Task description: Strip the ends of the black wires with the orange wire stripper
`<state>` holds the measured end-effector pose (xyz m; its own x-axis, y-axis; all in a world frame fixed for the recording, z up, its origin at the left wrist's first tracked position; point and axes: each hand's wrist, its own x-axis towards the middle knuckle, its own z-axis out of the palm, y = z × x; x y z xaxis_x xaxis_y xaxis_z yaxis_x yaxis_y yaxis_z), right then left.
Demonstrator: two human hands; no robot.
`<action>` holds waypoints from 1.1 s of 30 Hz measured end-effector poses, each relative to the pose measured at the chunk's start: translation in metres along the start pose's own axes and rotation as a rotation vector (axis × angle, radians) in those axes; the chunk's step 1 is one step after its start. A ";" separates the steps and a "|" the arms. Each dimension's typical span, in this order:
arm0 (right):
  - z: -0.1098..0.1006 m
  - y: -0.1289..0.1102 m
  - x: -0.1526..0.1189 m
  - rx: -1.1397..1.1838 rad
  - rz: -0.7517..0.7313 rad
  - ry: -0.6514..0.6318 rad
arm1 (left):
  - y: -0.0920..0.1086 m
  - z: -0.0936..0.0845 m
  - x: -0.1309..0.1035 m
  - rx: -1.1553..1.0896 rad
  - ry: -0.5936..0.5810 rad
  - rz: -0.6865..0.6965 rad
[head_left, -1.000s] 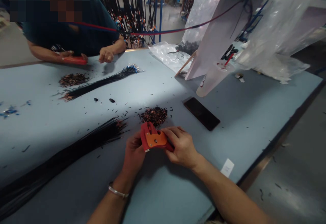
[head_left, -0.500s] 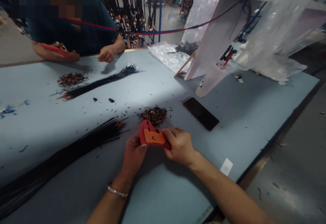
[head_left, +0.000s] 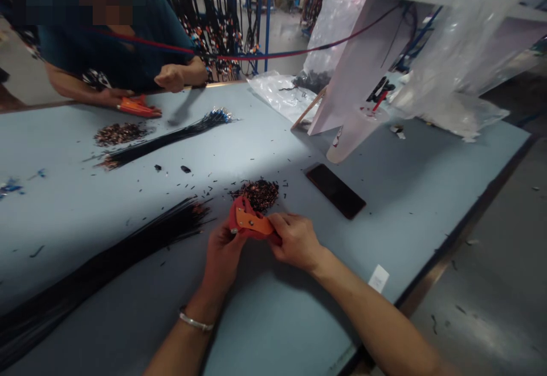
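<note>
A red and orange wire stripper (head_left: 250,222) is between my two hands over the table, its head tilted up to the left. My right hand (head_left: 297,240) is closed around its handle end. At the tool's head my left hand (head_left: 222,253), with a silver bangle on the wrist, is closed against the side of the jaws; its fingertips are partly hidden, and no wire shows in the jaws. Just beyond the tool lies a pile of short black and copper-coloured scraps (head_left: 262,192). To the left, a long bundle of black wires (head_left: 128,250) has its copper-tipped ends near my left hand.
Across the table (head_left: 273,319) a co-worker's hand (head_left: 113,97) holds another orange stripper (head_left: 137,106), near a second wire bundle (head_left: 171,137) and scrap pile (head_left: 119,134). A phone (head_left: 336,189), lidded cup (head_left: 352,134) and plastic bags (head_left: 453,97) are on the right.
The wire stripper and my hands have shifted slightly left, and the tool's head has tilted. The co-worker's stripper has moved right and lower; their other hand has risen and curled into a fist.
</note>
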<state>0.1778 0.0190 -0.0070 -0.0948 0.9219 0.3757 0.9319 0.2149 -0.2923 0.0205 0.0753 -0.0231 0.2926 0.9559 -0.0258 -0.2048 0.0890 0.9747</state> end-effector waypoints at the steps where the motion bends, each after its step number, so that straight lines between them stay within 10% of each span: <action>1: 0.000 0.000 0.001 0.000 0.009 -0.018 | 0.000 0.000 0.000 -0.010 0.001 -0.007; 14: -0.001 0.000 0.004 0.182 0.148 -0.112 | 0.003 -0.001 0.003 0.058 0.019 0.048; 24: -0.017 -0.001 0.000 1.727 0.577 -0.250 | 0.018 -0.002 0.000 0.434 0.153 0.211; 33: -0.004 0.009 -0.014 1.963 0.670 -0.346 | 0.018 -0.003 0.000 0.551 0.172 0.198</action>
<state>0.1888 0.0067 -0.0111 -0.2429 0.9428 -0.2283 -0.6411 -0.3326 -0.6916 0.0137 0.0782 -0.0059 0.1335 0.9751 0.1771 0.2872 -0.2091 0.9348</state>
